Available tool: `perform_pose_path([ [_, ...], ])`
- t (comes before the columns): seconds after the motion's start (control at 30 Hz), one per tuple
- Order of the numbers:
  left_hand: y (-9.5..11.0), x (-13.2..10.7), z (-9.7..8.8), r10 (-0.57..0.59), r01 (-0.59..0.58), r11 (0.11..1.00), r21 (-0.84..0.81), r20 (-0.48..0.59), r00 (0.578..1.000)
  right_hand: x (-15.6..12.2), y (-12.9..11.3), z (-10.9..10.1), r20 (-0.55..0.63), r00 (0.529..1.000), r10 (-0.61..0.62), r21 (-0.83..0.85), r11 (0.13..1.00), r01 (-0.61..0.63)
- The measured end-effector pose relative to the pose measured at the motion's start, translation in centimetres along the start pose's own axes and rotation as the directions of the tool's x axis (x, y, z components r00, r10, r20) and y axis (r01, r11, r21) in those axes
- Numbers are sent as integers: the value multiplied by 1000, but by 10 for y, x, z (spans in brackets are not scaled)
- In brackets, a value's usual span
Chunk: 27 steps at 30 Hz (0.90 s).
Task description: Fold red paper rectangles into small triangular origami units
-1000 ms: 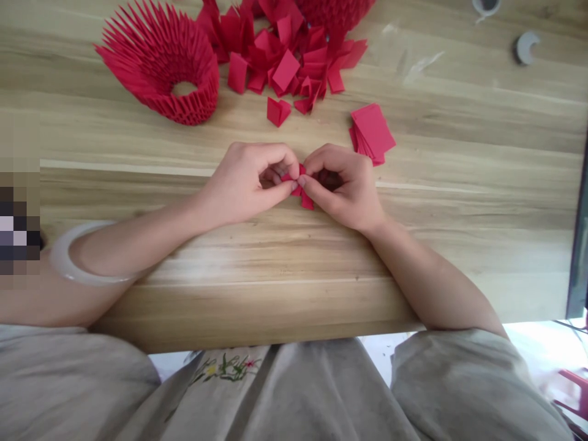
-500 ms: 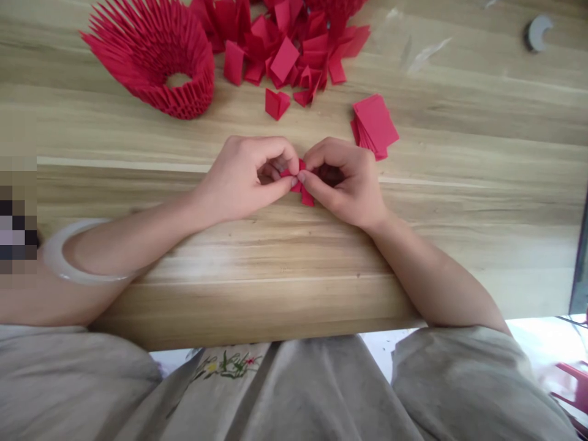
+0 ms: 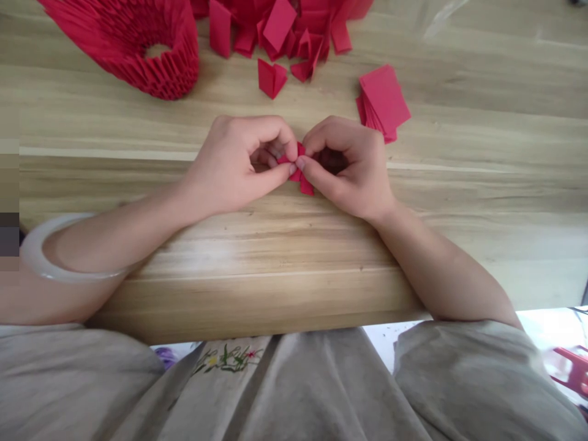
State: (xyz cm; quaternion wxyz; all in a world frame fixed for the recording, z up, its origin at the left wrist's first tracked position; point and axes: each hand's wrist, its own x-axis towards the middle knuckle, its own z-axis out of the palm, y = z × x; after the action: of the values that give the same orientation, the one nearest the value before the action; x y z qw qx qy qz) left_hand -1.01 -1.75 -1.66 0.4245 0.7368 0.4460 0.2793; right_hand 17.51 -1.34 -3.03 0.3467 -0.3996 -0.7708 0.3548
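Observation:
A small piece of folded red paper (image 3: 306, 185) is pinched between my two hands, just above the table. My left hand (image 3: 248, 160) grips its left side between thumb and forefinger. From the other side my right hand (image 3: 351, 168) pinches it, and the two thumb tips touch or nearly touch. Fingers cover most of the paper, so its exact fold is hidden. Beyond the right hand lies a small stack of flat red paper rectangles (image 3: 384, 101). One separate folded red piece (image 3: 272, 79) sits on the table beyond the fingertips.
At the far left stands a round red vessel (image 3: 172, 70) built of many folded paper pieces, open in the middle. A loose heap of red paper pieces (image 3: 280, 27) spreads along the top edge. The wooden table (image 3: 275, 263) ends in front of my body.
The view has shifted, so the vessel and heap sit higher in the picture and are partly cut off. Both hands keep the same pinch on the red paper.

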Motion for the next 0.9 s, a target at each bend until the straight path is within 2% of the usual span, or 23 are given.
perform_pose_path([
  [0.23, -2, 0, 1, 33, -33, 999, 41, -3, 999, 1, 0, -1, 5, 1000, -9, -17, 1000, 9],
  [0.43, -2, 0, 1, 52, -51, 994, 97, -2, 999, 1, 2, -1, -1, 998, -64, -27, 998, 64],
  [0.6, 0, -1, -1, 44, -45, 990, 131, 14, 999, 0, 1, -2, 7, 1000, -8, -62, 998, 9],
  [0.73, 4, -1, -2, 15, -18, 985, 173, 22, 1000, 0, -1, -3, 15, 999, -37, -52, 998, 38],
  [0.9, 5, 0, -2, 15, -15, 994, 108, -1, 1000, 1, -3, -4, 10, 999, -44, -22, 999, 44],
])
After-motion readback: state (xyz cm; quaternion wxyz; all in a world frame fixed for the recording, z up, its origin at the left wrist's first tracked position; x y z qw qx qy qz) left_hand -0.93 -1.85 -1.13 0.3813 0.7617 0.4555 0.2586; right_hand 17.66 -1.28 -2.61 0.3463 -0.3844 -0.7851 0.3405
